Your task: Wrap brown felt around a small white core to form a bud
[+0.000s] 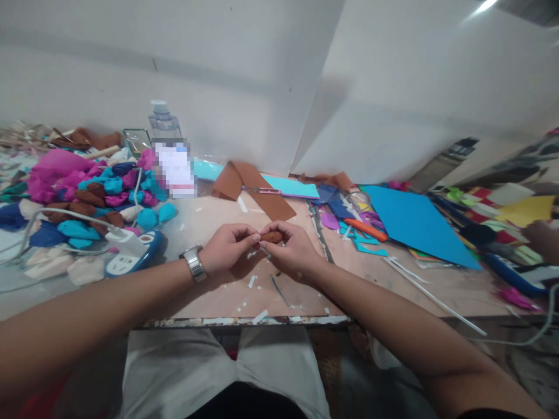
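Low over the middle of the table, my left hand (230, 247) and my right hand (292, 250) meet at the fingertips. Between them is a small brown wad (272, 237) that looks like crumpled crepe paper. The fingers of both hands are closed in a pinch on it and hide part of it. Just beyond the hands lies a folded brown crepe paper strip (268, 201), with small pink-handled snips (267, 191) resting across it. White paper scraps (252, 281) are scattered below the hands.
On the left are a pile of crumpled coloured paper balls (94, 189), a blue-and-white power strip (133, 256) with cables, and a bottle (163, 121). To the right lie an orange cutter (365, 229), a large blue sheet (419, 224) and a thin white strip (437, 298). A wall stands behind.
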Available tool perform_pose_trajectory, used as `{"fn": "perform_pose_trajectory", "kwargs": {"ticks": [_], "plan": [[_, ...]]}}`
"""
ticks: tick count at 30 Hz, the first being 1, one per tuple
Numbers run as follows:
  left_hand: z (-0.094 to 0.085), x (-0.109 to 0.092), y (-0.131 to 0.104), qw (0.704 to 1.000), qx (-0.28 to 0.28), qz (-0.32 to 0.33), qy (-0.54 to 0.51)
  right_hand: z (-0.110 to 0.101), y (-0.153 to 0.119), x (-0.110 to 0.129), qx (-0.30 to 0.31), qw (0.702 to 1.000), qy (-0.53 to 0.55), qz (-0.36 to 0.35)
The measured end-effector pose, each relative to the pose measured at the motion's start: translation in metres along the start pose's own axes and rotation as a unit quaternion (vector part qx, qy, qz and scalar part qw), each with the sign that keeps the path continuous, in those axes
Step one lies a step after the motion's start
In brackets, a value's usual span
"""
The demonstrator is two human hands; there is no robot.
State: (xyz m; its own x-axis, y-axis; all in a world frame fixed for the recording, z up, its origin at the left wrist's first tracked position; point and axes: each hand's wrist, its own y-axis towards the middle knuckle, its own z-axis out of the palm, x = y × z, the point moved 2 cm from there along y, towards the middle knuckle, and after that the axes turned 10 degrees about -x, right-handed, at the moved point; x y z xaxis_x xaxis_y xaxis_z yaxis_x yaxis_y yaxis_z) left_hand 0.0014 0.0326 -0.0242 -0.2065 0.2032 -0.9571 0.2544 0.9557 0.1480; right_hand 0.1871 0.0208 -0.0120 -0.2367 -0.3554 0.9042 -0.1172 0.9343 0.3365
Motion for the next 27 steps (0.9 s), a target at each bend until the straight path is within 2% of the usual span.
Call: {"fn": "perform_pose_trajectory", "kwargs": {"ticks": [27], "plan": [[0.002,0.001,0.002,0.992,0.044,-0.018,-0.118,-0.001,0.005,-0.015,-0.030,0.995,0.089,-0.024]]}}
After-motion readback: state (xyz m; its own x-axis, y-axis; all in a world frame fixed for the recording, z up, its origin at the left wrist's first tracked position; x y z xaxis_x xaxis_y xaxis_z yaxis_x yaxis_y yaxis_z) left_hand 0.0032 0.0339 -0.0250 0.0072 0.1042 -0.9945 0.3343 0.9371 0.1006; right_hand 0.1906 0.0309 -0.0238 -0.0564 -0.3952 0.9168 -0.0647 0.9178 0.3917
